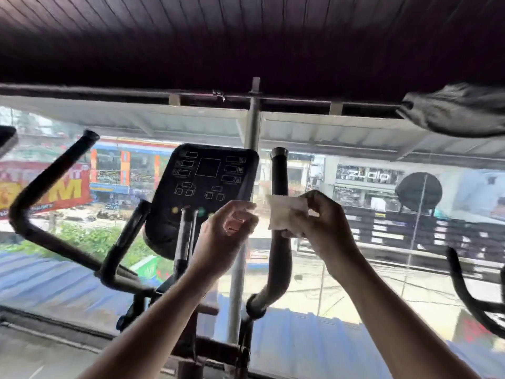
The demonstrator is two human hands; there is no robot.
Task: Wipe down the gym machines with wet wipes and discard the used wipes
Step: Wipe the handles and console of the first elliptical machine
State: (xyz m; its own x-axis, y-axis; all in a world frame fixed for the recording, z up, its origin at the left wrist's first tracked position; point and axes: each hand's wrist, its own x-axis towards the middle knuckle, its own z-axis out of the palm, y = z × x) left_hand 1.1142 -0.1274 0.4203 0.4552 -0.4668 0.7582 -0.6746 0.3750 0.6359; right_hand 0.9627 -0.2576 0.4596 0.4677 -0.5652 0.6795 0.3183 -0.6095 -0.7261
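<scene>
An elliptical machine stands before me with a black console (203,184), a left handlebar (52,184) and a right handlebar (278,242). My right hand (322,222) pinches a folded white wet wipe (285,213) in front of the right handlebar, just right of the console. My left hand (228,231) is raised beside it with loosely curled fingers that hold nothing, a small gap away from the wipe's left edge.
A large window faces a street with shops. A vertical grey pole (252,127) rises behind the console. A dark cloth (456,110) hangs on the overhead rail at upper right. Another machine's handle (464,285) curves at the right edge.
</scene>
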